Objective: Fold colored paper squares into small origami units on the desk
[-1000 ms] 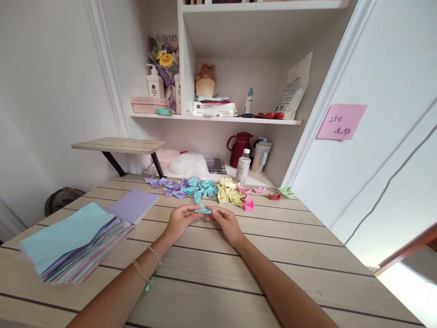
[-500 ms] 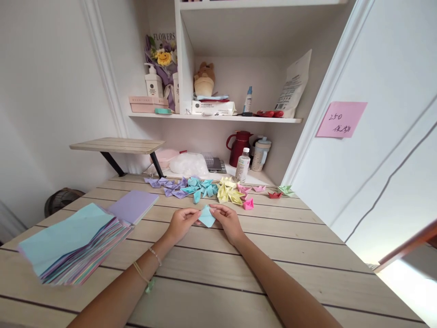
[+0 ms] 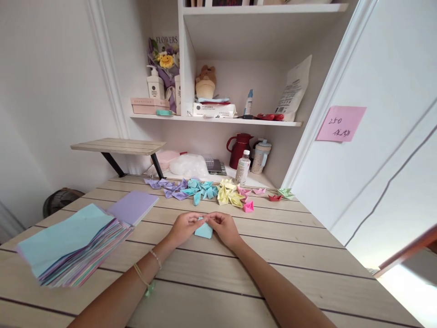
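A small folded piece of light blue paper (image 3: 204, 231) is held between my hands, low over the middle of the wooden table. My left hand (image 3: 186, 226) pinches its upper left side, thumb on top. At its upper right, my right hand (image 3: 223, 228) grips the paper with bent fingers. My fingertips meet at the top edge and hide part of the folds. Just beyond my hands lies a row of folded paper boats: purple ones (image 3: 175, 188), blue ones (image 3: 201, 187), yellow ones (image 3: 229, 193), pink ones (image 3: 248, 207), a red one (image 3: 275, 197) and a green one (image 3: 285, 193).
To the left lie a fanned stack of coloured paper (image 3: 68, 241) and a purple paper pad (image 3: 134, 206). A small raised wooden shelf (image 3: 118, 145) stands at the back left. A clear bottle (image 3: 242, 167) and a red jug (image 3: 239, 151) stand behind the boats.
The blue paper has turned from a diamond to a squarer position and sits slightly lower in view. My hands have drawn together, fingertips now meeting at its top edge.
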